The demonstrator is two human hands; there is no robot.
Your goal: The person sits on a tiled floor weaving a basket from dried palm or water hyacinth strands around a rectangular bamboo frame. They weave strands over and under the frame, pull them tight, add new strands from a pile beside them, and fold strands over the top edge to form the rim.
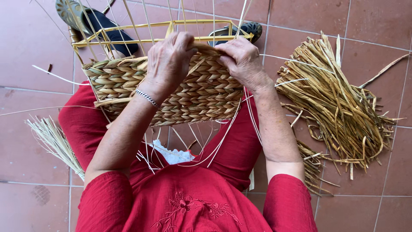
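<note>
We sat with the half-woven basket [171, 92] resting on our lap, its yellow wire frame [163, 32] tipped away from us toward the tiled floor [34, 51]. Our left hand [168, 60] lay over the top edge of the braided wall, fingers curled down around the newest row. Our right hand [240, 58] met it there, its grip pinched shut on a flat straw strand [206, 49] that it pressed against the weave. Both grips were closed on the material; neither was open.

By our judgement the work stood roughly half done. Several thick plaited rows already wrapped the lower part of the frame, tight and even. Above them the upper bars and thin upright stakes [148, 19] stood bare, so the wall had more rows to gain before reaching the rim.

A large heap of dried straw [339, 107] lay on the floor to our right, near at hand. A smaller bundle of pale fibres [56, 141] lay to our left. Dark shoes [96, 21] showed beyond the frame.
</note>
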